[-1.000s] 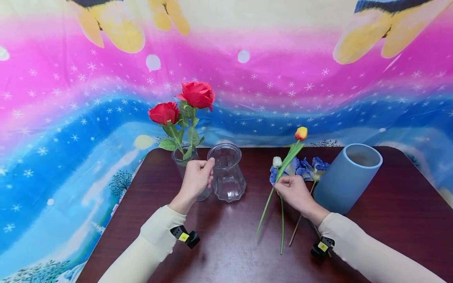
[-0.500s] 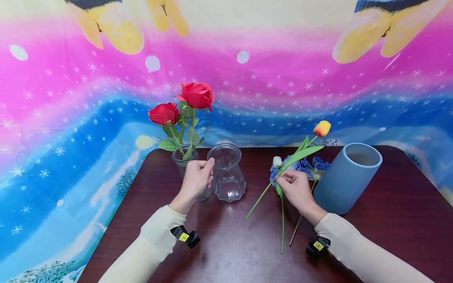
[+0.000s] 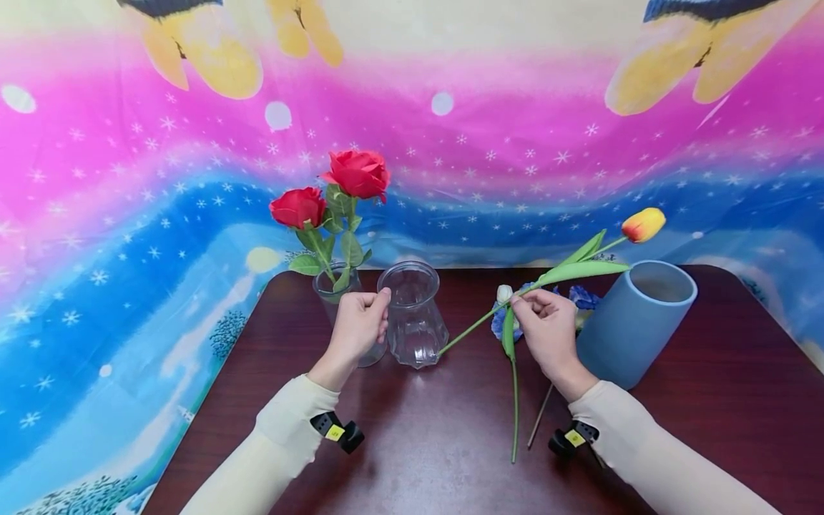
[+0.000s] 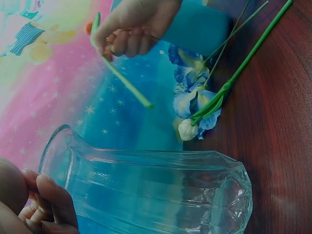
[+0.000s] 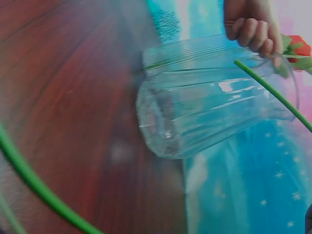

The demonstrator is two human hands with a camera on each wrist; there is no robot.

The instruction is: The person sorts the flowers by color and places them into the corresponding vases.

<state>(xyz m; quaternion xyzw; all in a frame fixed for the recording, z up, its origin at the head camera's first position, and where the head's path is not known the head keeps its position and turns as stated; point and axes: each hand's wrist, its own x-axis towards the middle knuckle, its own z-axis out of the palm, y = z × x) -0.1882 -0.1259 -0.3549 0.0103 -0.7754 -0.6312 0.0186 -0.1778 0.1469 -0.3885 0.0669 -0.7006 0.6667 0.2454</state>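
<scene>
While the right hand (image 3: 547,325) pinches the green stem of a yellow tulip (image 3: 642,224) at centre right of the head view, the flower slants across the frame, bloom at the upper right above the blue vase (image 3: 627,329), cut end low beside the clear ribbed vase (image 3: 414,318). At centre left, the left hand (image 3: 357,325) has its fingers curled against that ribbed vase; whether it truly grips it or the glass of red roses (image 3: 335,186) behind is hard to tell. Blue flowers (image 3: 582,297) and a white bud (image 3: 504,293) lie on the dark table (image 3: 418,443).
</scene>
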